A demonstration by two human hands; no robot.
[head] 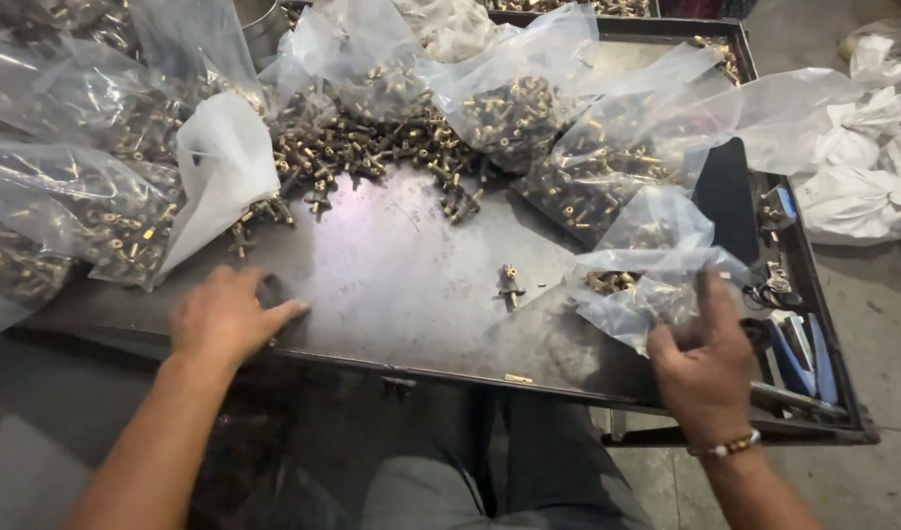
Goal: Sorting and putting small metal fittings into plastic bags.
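My left hand (225,316) lies palm down near the front edge of the dark metal surface (401,265), forearm coming up from the lower left. Its fingers (279,312) are loosely spread and flat, pointing right, holding nothing that I can see; whether something small sits under the palm I cannot tell.

My right hand (704,363) reaches in from the lower right, wrist wearing a beaded bracelet (727,448), back of the hand toward me. Its fingers (708,291) are pinched onto the crumpled edge of a small clear plastic bag (647,280) with a few brass fittings inside, lying at the right side of the surface. My thumb side is hidden behind the plastic, so the exact grip is unclear.

A single brass fitting (509,285) stands alone between my hands. Further back, a loose heap of fittings (372,147) is partly covered by larger bags (608,157), whose contents blur through the film.
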